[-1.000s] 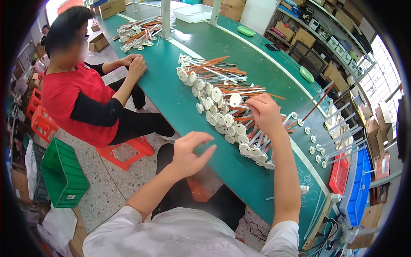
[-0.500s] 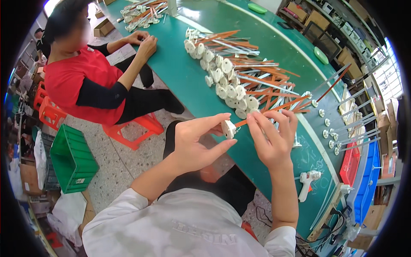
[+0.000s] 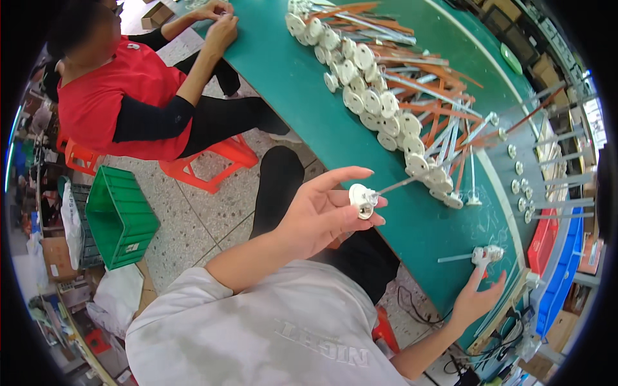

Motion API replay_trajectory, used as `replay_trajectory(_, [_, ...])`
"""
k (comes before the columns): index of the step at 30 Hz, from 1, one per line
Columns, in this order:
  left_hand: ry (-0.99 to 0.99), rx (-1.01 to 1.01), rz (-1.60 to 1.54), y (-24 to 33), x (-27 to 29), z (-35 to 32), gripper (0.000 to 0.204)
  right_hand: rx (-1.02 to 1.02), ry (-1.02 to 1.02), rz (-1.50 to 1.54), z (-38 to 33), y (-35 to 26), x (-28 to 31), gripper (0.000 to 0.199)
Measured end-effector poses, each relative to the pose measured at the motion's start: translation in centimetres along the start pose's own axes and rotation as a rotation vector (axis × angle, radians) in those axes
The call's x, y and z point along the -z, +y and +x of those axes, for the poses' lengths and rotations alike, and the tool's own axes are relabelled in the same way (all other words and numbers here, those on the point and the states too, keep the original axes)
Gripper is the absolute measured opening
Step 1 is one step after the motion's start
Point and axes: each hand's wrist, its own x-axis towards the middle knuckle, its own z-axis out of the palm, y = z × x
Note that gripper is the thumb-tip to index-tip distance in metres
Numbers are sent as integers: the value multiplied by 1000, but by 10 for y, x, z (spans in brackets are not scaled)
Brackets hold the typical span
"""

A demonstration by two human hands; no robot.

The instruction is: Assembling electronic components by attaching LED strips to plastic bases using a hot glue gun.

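Note:
My left hand (image 3: pixel 312 212) pinches a small white round plastic base (image 3: pixel 360 201) between thumb and fingers. A thin strip (image 3: pixel 397 186) runs from that base toward the pile on the table. At the lower right, my right hand (image 3: pixel 476 302) is open with its fingers apart and nothing in it. Just beyond its fingertips lies a white hot glue gun (image 3: pixel 486 255); whether they touch it, I cannot tell. Many white round bases (image 3: pixel 371 101) with brown and silvery strips (image 3: pixel 444 77) attached lie heaped along the green table (image 3: pixel 283 77).
A co-worker in a red top (image 3: pixel 145 96) sits at the table's left edge. On the floor stands a green crate (image 3: pixel 122 219). Several upright rods on white bases (image 3: pixel 515 186) stand at right, beside a red basket (image 3: pixel 544 241) and blue tray (image 3: pixel 561 283). Cables (image 3: pixel 496 344) hang below.
My right hand has let go of the strip and moved down and right to the glue gun. My left hand keeps the base, now turned and farther right. The view has shifted.

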Motion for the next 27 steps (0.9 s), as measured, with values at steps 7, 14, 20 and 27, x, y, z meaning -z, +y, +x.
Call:
replay_trajectory(7, [-45, 206, -241, -7, -3, 9, 45, -65, -95, -228, -22, 15, -7, 45])
replay_trajectory(14, [-45, 193, -62, -26, -6, 2, 46, 521, -278, 926, -18, -152, 4, 15])
replay_trajectory(20, [-29, 138, -2, -32, -7, -8, 47, 440, -318, 1072, -30, -178, -8, 18])
replay_trajectory(27, [-59, 128, -53, -31, -1, -11, 46, 313, -375, 1196, -38, -187, -12, 17])
